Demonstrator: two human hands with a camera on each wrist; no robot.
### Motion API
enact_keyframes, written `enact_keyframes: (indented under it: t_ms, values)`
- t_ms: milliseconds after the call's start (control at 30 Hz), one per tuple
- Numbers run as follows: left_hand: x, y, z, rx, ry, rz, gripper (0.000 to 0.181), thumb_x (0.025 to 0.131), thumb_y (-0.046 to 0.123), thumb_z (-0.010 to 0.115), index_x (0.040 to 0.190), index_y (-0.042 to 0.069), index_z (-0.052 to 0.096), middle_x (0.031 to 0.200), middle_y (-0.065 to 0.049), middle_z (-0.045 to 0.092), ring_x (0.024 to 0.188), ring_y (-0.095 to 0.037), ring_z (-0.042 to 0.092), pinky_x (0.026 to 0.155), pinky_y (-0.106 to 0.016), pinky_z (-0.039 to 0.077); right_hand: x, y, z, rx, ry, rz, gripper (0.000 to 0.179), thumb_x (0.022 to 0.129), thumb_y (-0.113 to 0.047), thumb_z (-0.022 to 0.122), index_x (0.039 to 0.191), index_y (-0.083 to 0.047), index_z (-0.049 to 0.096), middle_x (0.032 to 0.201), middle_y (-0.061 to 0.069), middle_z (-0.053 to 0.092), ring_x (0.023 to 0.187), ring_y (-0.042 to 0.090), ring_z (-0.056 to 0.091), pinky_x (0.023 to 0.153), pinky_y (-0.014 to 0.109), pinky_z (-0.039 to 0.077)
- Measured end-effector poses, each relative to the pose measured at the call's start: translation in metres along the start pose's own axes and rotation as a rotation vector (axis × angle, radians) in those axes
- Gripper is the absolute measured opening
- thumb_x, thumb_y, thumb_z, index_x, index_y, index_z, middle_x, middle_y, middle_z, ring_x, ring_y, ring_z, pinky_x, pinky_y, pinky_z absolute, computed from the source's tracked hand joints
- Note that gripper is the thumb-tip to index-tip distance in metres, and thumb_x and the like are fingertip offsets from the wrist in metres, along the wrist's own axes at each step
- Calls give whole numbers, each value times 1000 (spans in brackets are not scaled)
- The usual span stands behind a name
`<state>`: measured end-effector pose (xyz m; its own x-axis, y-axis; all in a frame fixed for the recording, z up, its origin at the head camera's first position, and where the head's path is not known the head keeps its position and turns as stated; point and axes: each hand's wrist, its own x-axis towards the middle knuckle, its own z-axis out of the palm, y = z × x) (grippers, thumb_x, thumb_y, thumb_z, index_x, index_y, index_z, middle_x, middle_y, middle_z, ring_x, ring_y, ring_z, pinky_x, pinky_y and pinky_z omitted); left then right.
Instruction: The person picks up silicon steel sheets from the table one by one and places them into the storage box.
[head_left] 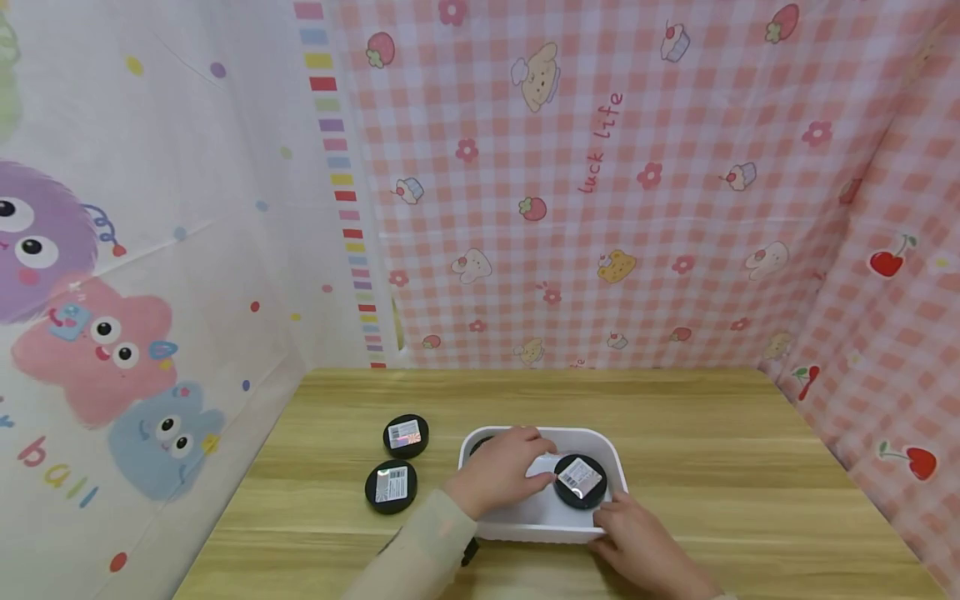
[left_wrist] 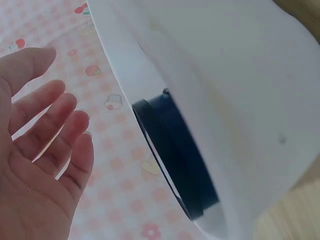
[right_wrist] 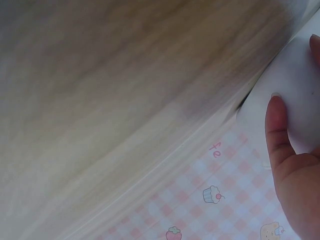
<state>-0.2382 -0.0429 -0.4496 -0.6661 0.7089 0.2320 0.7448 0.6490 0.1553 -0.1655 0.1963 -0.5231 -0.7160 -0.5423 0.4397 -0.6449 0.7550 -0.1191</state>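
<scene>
A white plastic bin [head_left: 551, 529] stands on the table with a labelled black round disc [head_left: 581, 482] in its right part. Another dark round edge [head_left: 480, 443] shows at the bin's far left, mostly hidden by my left hand [head_left: 506, 471]. That hand reaches over the bin with its fingers loosely bent; in the left wrist view the same hand [left_wrist: 47, 135] holds nothing, apart from the black disc [left_wrist: 167, 155]. At the front right corner my right hand [head_left: 637, 537] grips the bin's wall, fingers over the rim and thumb [right_wrist: 280, 127] against the outside.
Two more black discs with white labels, a far one [head_left: 406, 436] and a nearer one [head_left: 392, 487], lie on the wooden table [head_left: 712, 433] left of the bin. A small black object [head_left: 469, 551] shows beside the left sleeve. Patterned cloths [head_left: 600, 208] hang behind and at both sides.
</scene>
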Motion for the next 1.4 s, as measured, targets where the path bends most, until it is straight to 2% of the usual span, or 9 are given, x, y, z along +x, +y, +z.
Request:
enact_keyframes:
  t_ms: [233,500,800,1067,1133,1400]
  values:
    - [-9,-5,-3,20,0,-17,34,95,36,70,123,18,68,116,2,67,108,-13,64,98,-30,50,0,0,1,-11,34,-41,30,71,-20,86,69,-23,56,73,-13,59,74,11,48,67,28,42]
    - [-16,-12,-3,5,-19,-29,36,95,36,69,125,17,67,117,1,67,109,-14,63,101,-31,49,0,1,1,-7,39,-32,31,71,-20,86,68,-23,55,73,-14,59,74,10,47,67,27,41]
    - [-25,-19,-1,-10,5,-20,36,94,34,71,123,14,68,108,1,66,100,-12,60,94,-31,51,0,1,-1,2,27,-35,29,73,-20,86,69,-23,56,74,-14,58,74,10,46,65,27,41]
    - [-32,-26,1,-25,-12,-85,38,96,37,68,128,17,66,125,-2,65,121,-17,59,108,-35,47,1,-1,-6,10,-5,-4,27,74,-20,85,71,-22,59,75,-13,61,75,10,47,66,28,43]
    - [-33,-27,0,-29,-10,-90,38,96,38,68,128,16,66,124,-1,64,120,-16,59,106,-35,48,1,-1,-7,8,-18,-1,27,75,-20,85,71,-22,58,75,-12,60,75,11,47,66,28,42]
    - [-42,-31,0,-48,-10,-96,35,95,35,70,125,17,68,110,2,62,96,-9,56,87,-27,52,1,-1,-4,7,-17,-12,29,74,-21,86,70,-22,57,74,-12,60,75,11,47,65,28,42]
